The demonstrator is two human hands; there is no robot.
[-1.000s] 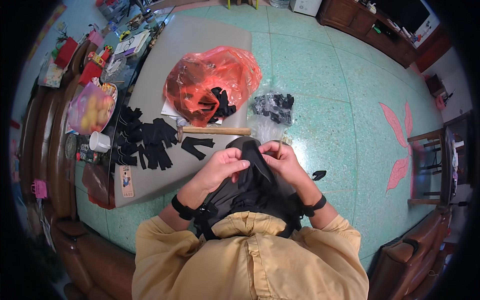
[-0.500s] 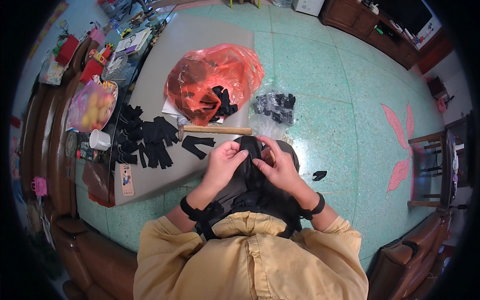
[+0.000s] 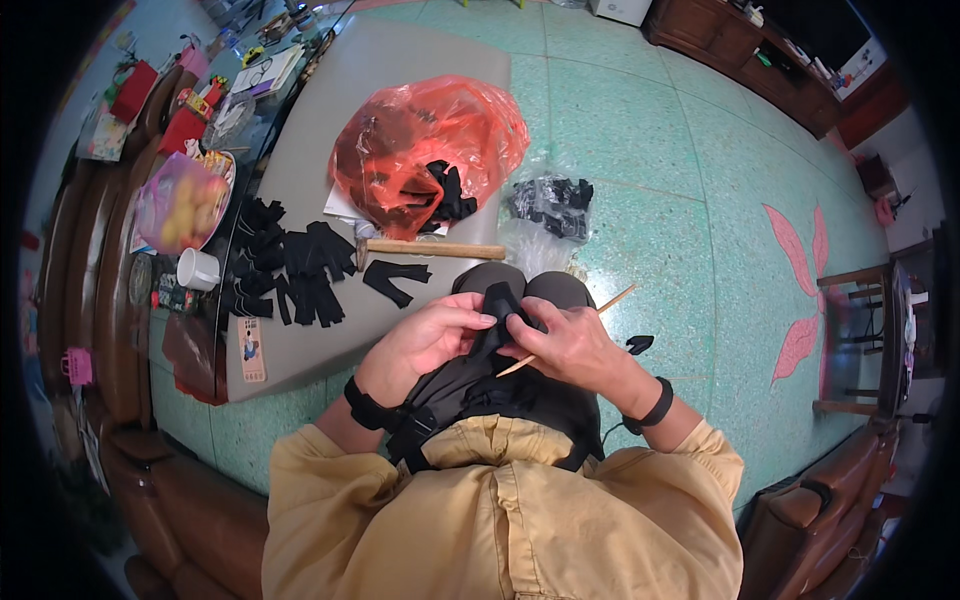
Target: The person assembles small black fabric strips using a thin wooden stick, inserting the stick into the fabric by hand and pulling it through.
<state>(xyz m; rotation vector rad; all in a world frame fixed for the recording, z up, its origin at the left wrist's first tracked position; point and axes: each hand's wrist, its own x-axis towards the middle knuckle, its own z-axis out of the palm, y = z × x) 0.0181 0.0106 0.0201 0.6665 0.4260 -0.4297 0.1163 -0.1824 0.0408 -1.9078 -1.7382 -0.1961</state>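
Over my lap my left hand pinches the side of a black fabric piece. The thumb and fingers of my right hand press on the same piece from the other side. A slim wooden stick with a pointed end also sits in my right hand, slanting across under the palm. More black fabric pieces lie in a heap on the grey padded bench, and a forked one lies apart, nearer my left hand.
A wooden-handled hammer lies across the bench below a red plastic bag. A clear bag of black pieces rests beyond my knees. At left are a phone and a white mug. One small black scrap lies on the floor.
The black piece has come nearer to me and its end now stands up between my hands. My right hand has turned, and the wooden stick now shows at length.
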